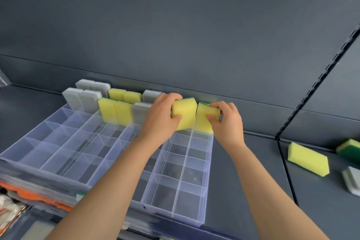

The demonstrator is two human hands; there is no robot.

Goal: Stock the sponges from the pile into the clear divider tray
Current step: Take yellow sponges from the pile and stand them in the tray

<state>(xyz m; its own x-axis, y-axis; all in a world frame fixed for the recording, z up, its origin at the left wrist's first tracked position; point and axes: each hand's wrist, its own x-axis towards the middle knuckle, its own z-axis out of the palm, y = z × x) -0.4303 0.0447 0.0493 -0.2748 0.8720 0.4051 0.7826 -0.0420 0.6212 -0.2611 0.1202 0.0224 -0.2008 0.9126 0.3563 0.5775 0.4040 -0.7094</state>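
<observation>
- Left hand [161, 117]: thumb and fingers curled round a yellow sponge [185, 115], held upright over the far row of the tray [175, 214]
- Right hand [228, 121]: pinches a second yellow sponge [205, 118] just beside the first, at the far right corner
- Far rows: grey sponges [81, 99] and yellow ones standing on end
- Pile [307, 159]: loose on the shelf [253, 171], well to the right
- Handling, as judged: light, soft, springy foam; take it by the broad faces near the top; squeeze gently so it slips between dividers

Dark grey shelf [224, 181] noted. Slotted black upright [319, 81] rises at its right rear. Orange packaging [29, 194] lies below its front-left edge.
</observation>
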